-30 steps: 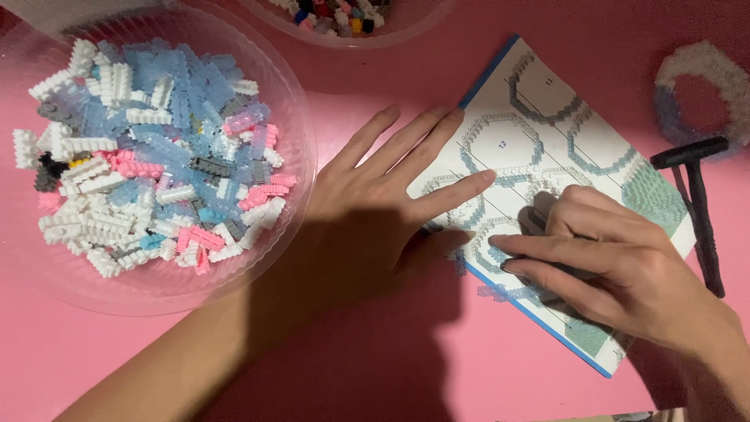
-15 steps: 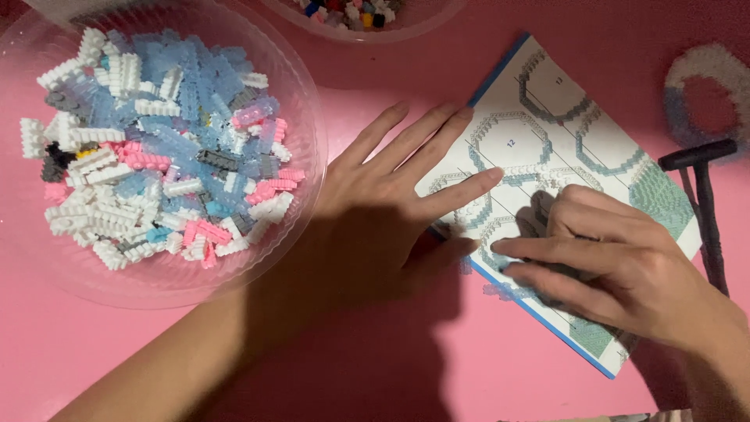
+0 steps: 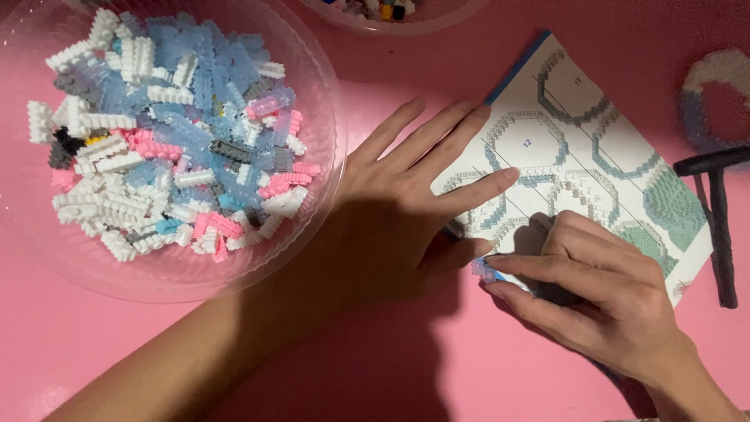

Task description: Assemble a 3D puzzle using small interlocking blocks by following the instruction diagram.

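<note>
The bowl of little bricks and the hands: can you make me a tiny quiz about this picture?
1. True or false: the left hand lies flat, fingers spread, partly on the instruction sheet.
2. What does the clear bowl hold? A) marbles B) small building bricks C) water
3. Fill in: the right hand pinches a small pale blue ____ at the sheet's lower edge.

Key:
1. True.
2. B; the bricks are white, blue, pink and grey.
3. Brick.

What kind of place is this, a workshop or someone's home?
Probably a hobby table at home: a pink tabletop, a clear bowl heaped with tiny building bricks, and a printed instruction sheet under both hands.
</note>
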